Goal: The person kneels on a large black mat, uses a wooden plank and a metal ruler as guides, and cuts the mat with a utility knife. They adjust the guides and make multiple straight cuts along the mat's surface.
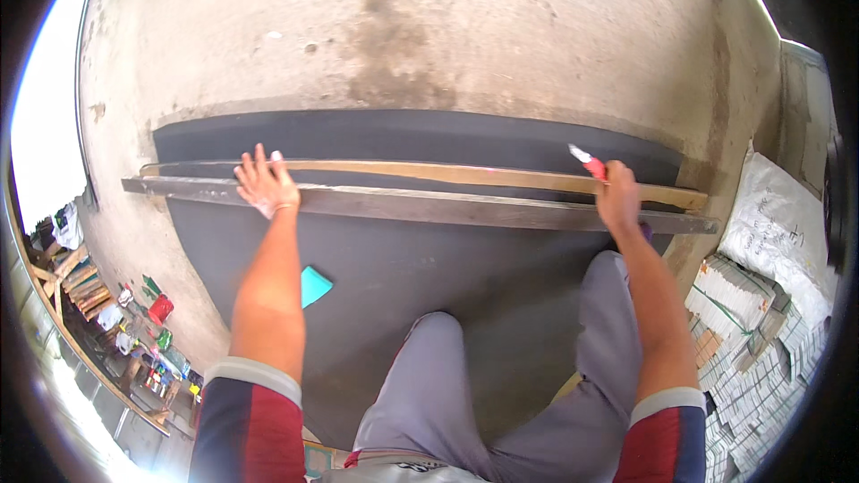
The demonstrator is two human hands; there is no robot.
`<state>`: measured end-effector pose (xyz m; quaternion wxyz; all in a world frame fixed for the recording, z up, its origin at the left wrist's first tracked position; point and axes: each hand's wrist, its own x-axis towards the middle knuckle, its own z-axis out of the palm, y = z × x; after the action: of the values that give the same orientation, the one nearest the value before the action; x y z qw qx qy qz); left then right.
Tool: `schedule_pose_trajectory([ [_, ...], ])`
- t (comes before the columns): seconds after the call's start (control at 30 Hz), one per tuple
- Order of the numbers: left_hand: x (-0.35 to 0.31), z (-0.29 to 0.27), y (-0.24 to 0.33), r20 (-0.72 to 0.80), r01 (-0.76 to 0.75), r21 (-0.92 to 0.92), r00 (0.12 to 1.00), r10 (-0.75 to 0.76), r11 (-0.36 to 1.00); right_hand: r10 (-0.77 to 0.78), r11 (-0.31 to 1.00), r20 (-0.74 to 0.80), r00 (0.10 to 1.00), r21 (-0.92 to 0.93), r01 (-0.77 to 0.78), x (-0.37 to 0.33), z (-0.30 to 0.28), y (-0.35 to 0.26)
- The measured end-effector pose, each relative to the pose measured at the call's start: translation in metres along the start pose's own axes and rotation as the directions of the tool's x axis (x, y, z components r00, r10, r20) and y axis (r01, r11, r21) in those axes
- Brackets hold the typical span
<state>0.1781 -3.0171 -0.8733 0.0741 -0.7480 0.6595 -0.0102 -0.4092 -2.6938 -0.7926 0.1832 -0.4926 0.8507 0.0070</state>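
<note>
A large black sheet (394,259) is spread over the floor. Across it, side by side, lie a long dark straight bar (447,207) and a longish tan strip (501,176) just beyond it. My left hand (268,186) is laid on the bars toward their left end, fingers spread and holding nothing. Near their right end, my right hand (619,201) is closed around a red utility knife (591,163), its pale tip pointing up and left over the sheet. Whether the tip touches the sheet is hard to tell. A small teal piece (314,286) lies on the sheet beside my left forearm.
Bare concrete floor (501,45) extends beyond the sheet. At right are a white sack (778,224) and stacked pale bundles (761,367). Assorted tools, wood and a red object (160,309) crowd the left side. My knees are over the sheet's near part.
</note>
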Motion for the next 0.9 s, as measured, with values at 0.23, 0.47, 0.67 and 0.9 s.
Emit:
schedule_pose_trajectory([
  [0.23,0.004,-0.008,0.016,0.015,-0.014,-0.091,1.000,0.015,0.996,0.313,0.917,-0.036,0.949,0.270,-0.293,0.005,0.085,-0.209],
  [0.47,0.006,-0.013,0.014,0.101,0.003,-0.068,0.995,0.004,0.998,0.350,0.923,-0.046,0.936,0.188,-0.336,0.009,0.088,-0.235],
  [0.67,0.007,-0.015,0.014,0.107,-0.012,-0.055,0.994,0.018,0.998,0.337,0.930,0.016,0.941,0.154,-0.335,0.009,0.089,-0.233],
  [0.9,0.008,-0.020,0.019,0.161,-0.007,-0.036,0.987,0.013,0.999,0.327,0.931,0.015,0.945,0.166,-0.325,0.011,0.089,-0.229],
])
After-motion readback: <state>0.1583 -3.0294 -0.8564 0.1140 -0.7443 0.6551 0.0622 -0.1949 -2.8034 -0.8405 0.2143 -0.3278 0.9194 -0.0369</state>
